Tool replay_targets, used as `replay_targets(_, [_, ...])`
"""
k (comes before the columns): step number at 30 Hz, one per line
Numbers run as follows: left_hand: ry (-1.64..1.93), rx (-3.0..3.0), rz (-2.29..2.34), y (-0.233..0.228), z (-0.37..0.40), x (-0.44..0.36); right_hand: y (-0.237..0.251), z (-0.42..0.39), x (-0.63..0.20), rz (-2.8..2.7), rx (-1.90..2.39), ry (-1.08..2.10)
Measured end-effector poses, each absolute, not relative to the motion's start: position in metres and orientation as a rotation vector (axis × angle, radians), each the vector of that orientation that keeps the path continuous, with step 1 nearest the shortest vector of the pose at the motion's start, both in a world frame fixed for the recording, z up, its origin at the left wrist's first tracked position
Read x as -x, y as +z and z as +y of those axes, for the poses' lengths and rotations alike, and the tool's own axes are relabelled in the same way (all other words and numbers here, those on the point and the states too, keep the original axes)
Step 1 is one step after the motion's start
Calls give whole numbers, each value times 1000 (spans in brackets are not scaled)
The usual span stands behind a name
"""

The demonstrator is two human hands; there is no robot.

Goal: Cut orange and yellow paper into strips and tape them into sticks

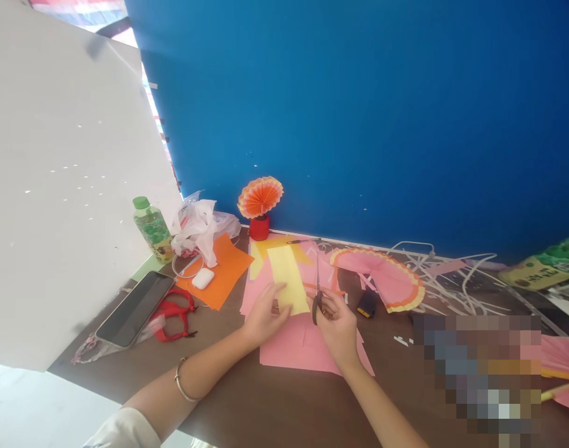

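Note:
My left hand grips the lower left edge of a pale yellow paper strip, thumb and fingers closed on it. In my right hand is a pair of scissors, blades pointing away from me, just right of the strip. The blades look close together and apart from the yellow paper. Beneath both hands lie pink paper sheets, with a deeper yellow sheet at their far end.
An orange folded-paper fan stands in a red holder by the blue partition. Right lies a pink pleated fan near white cables. Left are a phone, red ribbon, orange paper and a bottle.

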State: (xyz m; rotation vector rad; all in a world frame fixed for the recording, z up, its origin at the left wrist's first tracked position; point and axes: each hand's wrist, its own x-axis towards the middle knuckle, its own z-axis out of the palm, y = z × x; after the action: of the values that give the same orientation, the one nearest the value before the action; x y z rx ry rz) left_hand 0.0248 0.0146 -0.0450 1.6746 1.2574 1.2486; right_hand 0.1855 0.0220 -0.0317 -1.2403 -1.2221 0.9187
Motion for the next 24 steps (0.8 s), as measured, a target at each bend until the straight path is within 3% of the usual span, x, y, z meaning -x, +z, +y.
replay_targets(9, [1253,-1897,1250,-52,15,-26,-36,14,-181,-1303,1302,901])
replay_targets(24, [1255,-2001,1192,-49,4,-37,-41,16,-180,-1517,1498,232])
